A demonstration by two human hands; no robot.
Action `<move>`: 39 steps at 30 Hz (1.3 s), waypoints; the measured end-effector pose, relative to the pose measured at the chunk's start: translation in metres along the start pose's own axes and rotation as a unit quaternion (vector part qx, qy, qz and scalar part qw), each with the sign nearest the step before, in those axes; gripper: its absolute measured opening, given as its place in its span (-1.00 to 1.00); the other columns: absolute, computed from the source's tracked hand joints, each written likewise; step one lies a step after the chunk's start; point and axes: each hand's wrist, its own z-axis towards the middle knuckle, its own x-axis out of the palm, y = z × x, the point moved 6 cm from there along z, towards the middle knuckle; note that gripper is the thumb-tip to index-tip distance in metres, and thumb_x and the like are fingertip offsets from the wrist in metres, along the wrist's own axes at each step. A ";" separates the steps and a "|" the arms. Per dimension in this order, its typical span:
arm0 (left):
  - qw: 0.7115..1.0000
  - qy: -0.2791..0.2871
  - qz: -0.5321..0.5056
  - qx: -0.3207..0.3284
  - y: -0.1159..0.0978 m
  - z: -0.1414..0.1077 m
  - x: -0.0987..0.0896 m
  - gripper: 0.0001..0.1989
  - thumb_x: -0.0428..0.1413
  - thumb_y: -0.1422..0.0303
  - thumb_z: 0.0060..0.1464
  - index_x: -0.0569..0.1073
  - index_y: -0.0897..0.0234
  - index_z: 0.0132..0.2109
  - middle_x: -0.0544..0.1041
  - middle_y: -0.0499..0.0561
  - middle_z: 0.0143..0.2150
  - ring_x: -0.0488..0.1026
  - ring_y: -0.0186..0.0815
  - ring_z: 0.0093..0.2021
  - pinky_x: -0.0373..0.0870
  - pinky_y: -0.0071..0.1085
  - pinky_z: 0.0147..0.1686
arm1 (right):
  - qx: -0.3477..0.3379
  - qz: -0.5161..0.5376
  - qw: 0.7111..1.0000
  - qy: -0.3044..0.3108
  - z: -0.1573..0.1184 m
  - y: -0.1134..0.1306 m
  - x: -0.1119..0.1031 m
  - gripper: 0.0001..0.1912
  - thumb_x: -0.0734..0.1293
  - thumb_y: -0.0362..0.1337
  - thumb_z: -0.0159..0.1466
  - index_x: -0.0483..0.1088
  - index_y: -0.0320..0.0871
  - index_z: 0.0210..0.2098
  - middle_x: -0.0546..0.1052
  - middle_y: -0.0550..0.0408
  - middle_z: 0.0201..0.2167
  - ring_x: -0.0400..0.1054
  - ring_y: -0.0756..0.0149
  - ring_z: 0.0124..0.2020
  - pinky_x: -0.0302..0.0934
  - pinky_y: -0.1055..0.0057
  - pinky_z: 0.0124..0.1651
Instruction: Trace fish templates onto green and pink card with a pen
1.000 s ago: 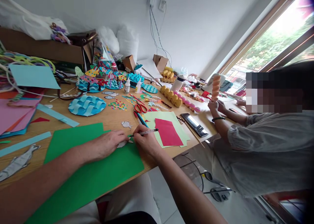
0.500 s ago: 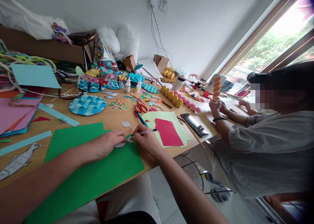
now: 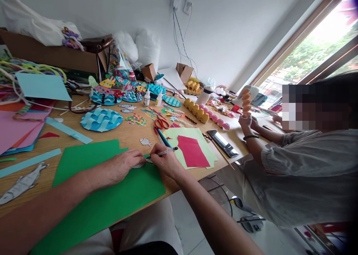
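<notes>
A large green sheet of paper (image 3: 112,199) lies along the table's front edge. On its upper right part is a small pale fish cutout (image 3: 139,166), partly covered by my hands. My left hand (image 3: 121,164) lies on the sheet, fingers stretched out and pressing on the cutout. In my right hand (image 3: 166,161) a slim pen (image 3: 170,150) is pinched, its tip down at the cutout's tail end. Just beyond my hands rests another paper fish (image 3: 145,141); a larger grey fish cutout (image 3: 24,183) lies at the far left.
Red scissors (image 3: 161,123) and pens lie beyond my right hand. Red paper (image 3: 192,150) on pale green sheets and a phone (image 3: 223,143) lie to the right. A blue wavy disc (image 3: 101,119) and glue bottles (image 3: 147,97) stand behind. A co-worker (image 3: 304,165) sits at right.
My right hand and the pen tip have shifted slightly left along the fish cutout's tail, covering more of it. My left hand stays in place. The view has moved very slightly.
</notes>
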 end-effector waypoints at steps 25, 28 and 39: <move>0.999 -0.004 -0.002 -0.032 -0.006 -0.018 0.000 -0.56 -0.17 0.46 0.19 0.36 0.06 0.14 0.41 -0.02 0.08 0.31 -0.22 0.08 0.23 -0.31 0.09 | 0.003 -0.055 0.998 0.011 0.009 0.011 0.015 -0.84 0.22 -0.50 0.03 0.23 -0.11 -0.56 0.30 0.28 -0.63 0.18 0.43 -0.55 -0.01 0.54 -0.51; 0.999 0.003 -0.003 -0.034 -0.002 -0.023 0.004 -0.50 -0.18 0.53 0.15 0.34 0.06 0.16 0.40 -0.03 0.11 0.31 -0.23 0.10 0.23 -0.33 0.09 | 0.003 -0.058 0.998 0.013 0.009 0.012 0.014 -0.84 0.21 -0.50 0.03 0.23 -0.11 -0.56 0.28 0.28 -0.63 0.16 0.45 -0.56 -0.02 0.55 -0.52; 0.999 -0.001 -0.009 -0.032 -0.004 -0.033 0.007 -0.48 -0.16 0.55 0.13 0.31 0.11 0.19 0.35 -0.05 0.21 0.30 -0.24 0.16 0.18 -0.36 0.15 | -0.013 -0.052 0.998 0.021 0.011 0.018 0.021 -0.83 0.20 -0.52 0.04 0.23 -0.12 -0.55 0.30 0.27 -0.62 0.17 0.45 -0.55 0.01 0.56 -0.50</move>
